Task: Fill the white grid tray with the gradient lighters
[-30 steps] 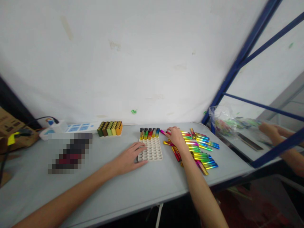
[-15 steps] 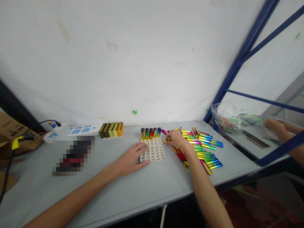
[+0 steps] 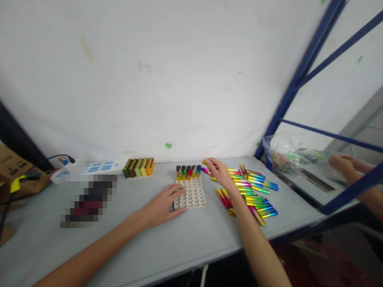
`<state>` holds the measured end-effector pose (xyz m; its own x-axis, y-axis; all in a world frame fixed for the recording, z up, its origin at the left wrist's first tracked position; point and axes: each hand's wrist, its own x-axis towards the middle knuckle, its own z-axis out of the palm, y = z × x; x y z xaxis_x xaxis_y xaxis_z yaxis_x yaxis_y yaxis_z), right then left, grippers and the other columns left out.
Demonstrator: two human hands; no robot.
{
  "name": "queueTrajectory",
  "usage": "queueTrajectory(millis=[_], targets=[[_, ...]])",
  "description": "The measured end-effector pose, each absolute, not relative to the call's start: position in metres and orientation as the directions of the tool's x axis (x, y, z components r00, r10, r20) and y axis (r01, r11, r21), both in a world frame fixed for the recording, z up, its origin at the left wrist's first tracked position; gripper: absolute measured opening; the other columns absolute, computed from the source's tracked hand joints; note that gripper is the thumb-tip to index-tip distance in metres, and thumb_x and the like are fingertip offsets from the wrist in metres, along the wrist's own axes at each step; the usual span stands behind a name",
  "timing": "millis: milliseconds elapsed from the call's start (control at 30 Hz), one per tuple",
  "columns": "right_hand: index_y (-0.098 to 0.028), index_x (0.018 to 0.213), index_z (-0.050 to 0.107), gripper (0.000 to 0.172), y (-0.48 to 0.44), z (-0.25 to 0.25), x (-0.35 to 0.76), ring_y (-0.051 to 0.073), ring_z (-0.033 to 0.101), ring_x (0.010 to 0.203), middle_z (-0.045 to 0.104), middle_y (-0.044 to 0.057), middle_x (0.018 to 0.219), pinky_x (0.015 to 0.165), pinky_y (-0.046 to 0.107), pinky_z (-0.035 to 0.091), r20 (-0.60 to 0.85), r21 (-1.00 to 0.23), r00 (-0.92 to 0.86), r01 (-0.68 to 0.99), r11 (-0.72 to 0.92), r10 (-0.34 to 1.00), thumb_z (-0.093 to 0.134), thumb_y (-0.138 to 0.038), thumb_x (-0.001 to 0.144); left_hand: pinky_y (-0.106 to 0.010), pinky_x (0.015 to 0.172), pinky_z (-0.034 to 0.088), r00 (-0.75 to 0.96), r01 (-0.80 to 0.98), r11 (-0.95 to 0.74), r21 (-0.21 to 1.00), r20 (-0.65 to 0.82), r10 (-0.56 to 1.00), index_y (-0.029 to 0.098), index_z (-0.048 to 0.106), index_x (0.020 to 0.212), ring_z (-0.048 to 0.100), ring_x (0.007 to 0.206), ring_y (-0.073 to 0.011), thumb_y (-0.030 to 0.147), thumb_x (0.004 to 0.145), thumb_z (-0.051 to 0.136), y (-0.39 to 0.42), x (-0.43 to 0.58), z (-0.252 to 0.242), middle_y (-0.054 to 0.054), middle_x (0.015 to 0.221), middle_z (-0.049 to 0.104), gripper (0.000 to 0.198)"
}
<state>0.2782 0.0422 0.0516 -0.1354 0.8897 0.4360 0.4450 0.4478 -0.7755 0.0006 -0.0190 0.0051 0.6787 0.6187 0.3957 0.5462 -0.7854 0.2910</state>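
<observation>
A white tray (image 3: 196,195) with rows of round holes lies on the table in front of me. Along its far row stand several upright lighters (image 3: 189,173) with black tops and shiny coloured bodies. My left hand (image 3: 163,205) grips the tray's left side, fingers over the edge and thumb at the near corner. Just beyond the tray's far right corner, my right hand (image 3: 220,172) pinches a shiny gold lighter (image 3: 204,162), mostly hidden by the fingers. Under and beside my right forearm lies a loose spread of metallic lighters (image 3: 254,195) in many colours.
A block of upright green, yellow and orange lighters (image 3: 139,168) stands at the back left. Near it are a power strip (image 3: 101,166), a blurred-out object (image 3: 89,201) and a cardboard box (image 3: 18,171). Right, beyond a blue metal frame (image 3: 287,103), another person's hands (image 3: 344,167) show.
My right hand has moved away from me, from the left edge of the lighter pile to beyond it, with a gold lighter now showing at its fingertips. My left hand stays on the tray.
</observation>
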Motion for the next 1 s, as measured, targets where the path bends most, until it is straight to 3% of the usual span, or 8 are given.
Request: queueTrajectory(millis=[200,467,700,1000], targets=[[-0.021,0.103,0.065,0.038,0.037,0.052,0.276,0.012,0.057,0.059,0.066,-0.001,0.073,0.059,0.022,0.042,0.495,-0.678,-0.19,0.525,0.514,0.848,0.064,-0.056,0.087,-0.048,0.114,0.044,0.667,0.549,-0.782,0.296,0.409,0.623,0.02,0.058,0.134,0.051,0.131,-0.0292,0.041,0.093,0.066,-0.02,0.002,0.007,-0.013,0.136,0.057,0.047],[-0.022,0.089,0.059,0.025,0.039,0.043,0.268,0.014,0.056,0.063,0.062,-0.005,0.07,0.061,0.023,0.037,0.429,-0.552,-0.329,0.642,0.532,0.841,0.071,-0.043,0.085,-0.048,0.114,0.044,0.674,0.551,-0.785,0.284,0.404,0.619,0.02,0.058,0.133,0.05,0.132,-0.0291,0.042,0.094,0.065,-0.02,0.002,0.006,-0.013,0.137,0.056,0.046],[-0.017,0.079,0.061,0.029,0.042,0.036,0.26,0.014,0.054,0.065,0.062,0.0,0.073,0.062,0.025,0.038,0.43,-0.425,-0.407,0.696,0.578,0.806,0.074,-0.042,0.085,-0.047,0.114,0.044,0.665,0.545,-0.786,0.292,0.42,0.617,0.021,0.058,0.134,0.051,0.13,-0.0289,0.04,0.092,0.067,-0.021,0.002,0.006,-0.013,0.136,0.057,0.047],[-0.016,0.091,0.067,0.02,0.039,0.036,0.26,0.016,0.064,0.081,0.068,0.006,0.093,0.073,0.026,0.048,0.424,-0.462,-0.434,0.651,0.602,0.795,0.067,-0.036,0.092,-0.048,0.114,0.043,0.674,0.541,-0.789,0.292,0.411,0.614,0.021,0.056,0.136,0.051,0.13,-0.029,0.043,0.094,0.064,-0.02,0.002,0.005,-0.012,0.136,0.056,0.048]])
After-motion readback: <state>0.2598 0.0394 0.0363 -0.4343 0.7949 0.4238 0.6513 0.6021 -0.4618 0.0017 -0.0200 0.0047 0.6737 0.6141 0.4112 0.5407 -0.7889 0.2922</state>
